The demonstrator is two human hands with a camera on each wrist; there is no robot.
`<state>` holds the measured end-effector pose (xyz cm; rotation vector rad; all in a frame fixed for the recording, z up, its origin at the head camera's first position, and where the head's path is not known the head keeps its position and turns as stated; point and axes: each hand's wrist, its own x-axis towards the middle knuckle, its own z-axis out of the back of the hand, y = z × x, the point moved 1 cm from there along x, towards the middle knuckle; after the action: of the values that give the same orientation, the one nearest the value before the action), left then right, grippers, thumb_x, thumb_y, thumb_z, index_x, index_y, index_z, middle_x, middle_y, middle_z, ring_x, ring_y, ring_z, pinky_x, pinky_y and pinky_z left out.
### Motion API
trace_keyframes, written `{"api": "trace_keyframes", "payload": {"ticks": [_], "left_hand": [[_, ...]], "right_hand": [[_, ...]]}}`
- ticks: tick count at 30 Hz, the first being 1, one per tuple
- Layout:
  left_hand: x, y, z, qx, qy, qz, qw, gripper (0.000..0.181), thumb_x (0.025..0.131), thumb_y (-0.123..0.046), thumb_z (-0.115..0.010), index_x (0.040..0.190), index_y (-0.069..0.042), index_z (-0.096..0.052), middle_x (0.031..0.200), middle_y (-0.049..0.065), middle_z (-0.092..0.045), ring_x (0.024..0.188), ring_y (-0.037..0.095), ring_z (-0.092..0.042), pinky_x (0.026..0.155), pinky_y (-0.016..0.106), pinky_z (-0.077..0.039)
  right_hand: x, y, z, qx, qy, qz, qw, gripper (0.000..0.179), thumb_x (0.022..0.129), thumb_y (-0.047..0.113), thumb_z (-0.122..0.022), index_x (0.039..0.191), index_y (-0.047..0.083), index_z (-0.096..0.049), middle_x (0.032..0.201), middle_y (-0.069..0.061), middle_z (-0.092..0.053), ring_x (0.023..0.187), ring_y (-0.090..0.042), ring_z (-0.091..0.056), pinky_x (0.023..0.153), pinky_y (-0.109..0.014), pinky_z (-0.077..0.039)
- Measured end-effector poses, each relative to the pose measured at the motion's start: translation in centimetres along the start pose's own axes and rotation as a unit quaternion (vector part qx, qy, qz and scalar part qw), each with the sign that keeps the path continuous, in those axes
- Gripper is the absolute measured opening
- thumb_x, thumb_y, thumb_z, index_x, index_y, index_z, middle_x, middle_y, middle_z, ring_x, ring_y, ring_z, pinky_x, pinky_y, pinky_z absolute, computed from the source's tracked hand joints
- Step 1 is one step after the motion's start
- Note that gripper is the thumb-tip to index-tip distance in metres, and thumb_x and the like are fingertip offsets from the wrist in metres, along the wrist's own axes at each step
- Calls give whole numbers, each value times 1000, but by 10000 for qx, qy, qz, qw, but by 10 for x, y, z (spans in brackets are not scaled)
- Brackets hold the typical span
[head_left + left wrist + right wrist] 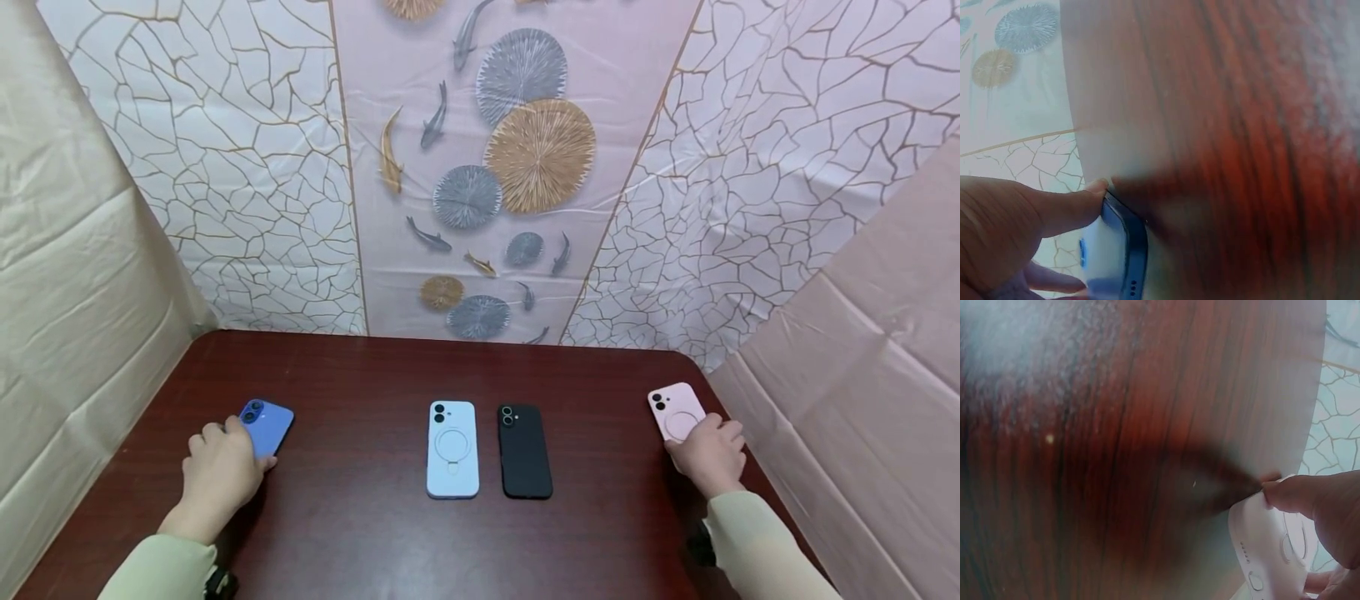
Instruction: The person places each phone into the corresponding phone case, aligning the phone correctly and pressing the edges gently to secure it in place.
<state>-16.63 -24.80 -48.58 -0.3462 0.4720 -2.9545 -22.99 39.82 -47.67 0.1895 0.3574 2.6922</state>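
Observation:
At the table's left side my left hand (217, 475) grips a blue phone (272, 427) across its lower part, camera end pointing away. The left wrist view shows the thumb (1063, 209) against a corner of the blue phone (1135, 256), with other fingers on its far edge. On the right, my right hand (708, 454) holds a pale pink phone (677, 406) by its lower end; a ring marks its back. In the right wrist view the thumb (1297, 495) presses a corner of the pink phone (1260, 531). Both phones lie at or just above the table; I cannot tell which.
A light blue phone (452, 479) with a ring on its back lies mid-table, back up. Just right of it, a black phone (527, 458) lies back up. The dark red wooden table (360, 533) ends at a patterned curtain (465, 250); pale cloth (82, 275) hangs at the left.

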Motion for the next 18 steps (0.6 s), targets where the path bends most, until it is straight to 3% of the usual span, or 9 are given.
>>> {"api": "trace_keyframes", "payload": {"ticks": [3, 8, 13, 18], "left_hand": [[2, 1, 1, -93, 24, -39, 9999, 70, 68, -22, -87, 95, 24, -40, 82, 41, -38, 76, 56, -40, 61, 58, -38], [8, 4, 1, -325, 471, 184, 9982, 72, 68, -24, -86, 95, 25, -41, 84, 40, -36, 77, 55, -42, 70, 57, -37], [12, 6, 3, -810, 830, 600, 9914, 83, 69, -23, -86, 111, 24, -31, 91, 38, -35, 71, 50, -52, 65, 58, -46], [15, 9, 2, -1241, 1240, 880, 9805, 84, 75, -23, -82, 121, 21, -27, 101, 41, -47, 84, 48, -55, 69, 55, -47]], "right_hand": [[-2, 2, 1, 77, -8, 96, 9999, 72, 75, 21, -75, 113, -21, -30, 103, -42, -33, 95, -59, -40, 77, -66, -35], [1, 4, 6, 38, 145, 192, 9997, 62, 81, 19, -69, 115, -18, -33, 103, -41, -43, 92, -57, -49, 76, -65, -36], [4, 5, 11, 48, 133, 228, 9996, 43, 93, 18, -53, 114, -18, -42, 104, -39, -48, 93, -56, -51, 74, -63, -41], [4, 4, 15, 114, 79, 250, 9996, 31, 97, 14, -42, 110, -13, -51, 100, -36, -55, 87, -52, -56, 64, -59, -44]]}}
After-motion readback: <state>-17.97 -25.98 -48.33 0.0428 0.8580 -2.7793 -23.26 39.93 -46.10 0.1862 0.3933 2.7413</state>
